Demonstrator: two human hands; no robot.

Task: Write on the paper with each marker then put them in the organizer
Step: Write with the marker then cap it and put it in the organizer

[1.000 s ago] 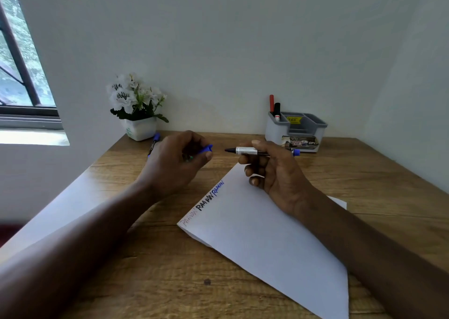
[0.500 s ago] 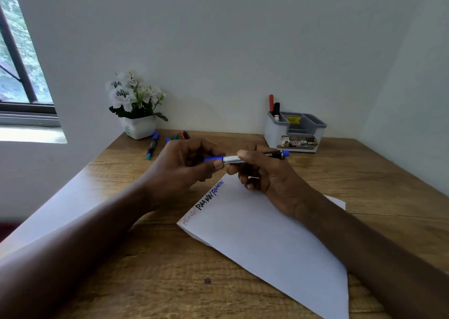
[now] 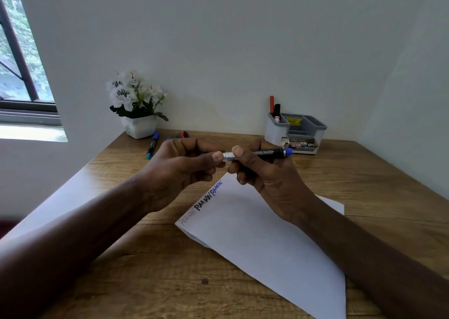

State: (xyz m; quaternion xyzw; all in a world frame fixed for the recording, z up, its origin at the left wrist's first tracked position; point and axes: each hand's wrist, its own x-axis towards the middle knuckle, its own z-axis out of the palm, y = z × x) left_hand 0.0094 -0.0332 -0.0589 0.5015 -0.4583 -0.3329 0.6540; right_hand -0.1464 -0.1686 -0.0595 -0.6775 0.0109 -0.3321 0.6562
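Note:
Above the white paper [image 3: 267, 241], my right hand [image 3: 264, 178] grips a black marker with a blue end [image 3: 267, 153], held level. My left hand [image 3: 179, 170] pinches its blue cap, almost hidden in my fingers, against the marker's silver collar. The paper carries three short words near its top corner in red, black and blue. The grey organizer [image 3: 295, 130] stands at the back right with a red and a black marker [image 3: 276, 111] upright in its left slot. More markers lie at the back left: a blue one [image 3: 152, 145] and several partly hidden behind my left hand.
A white pot of white flowers [image 3: 138, 105] stands at the back left corner of the wooden desk [image 3: 170, 282], against the wall. A window is at the far left. A small dark spot marks the desk near the front.
My hands came together. The blue cap in my left hand has gone over the marker's tip and now sits against the collar; a second ago they were apart.

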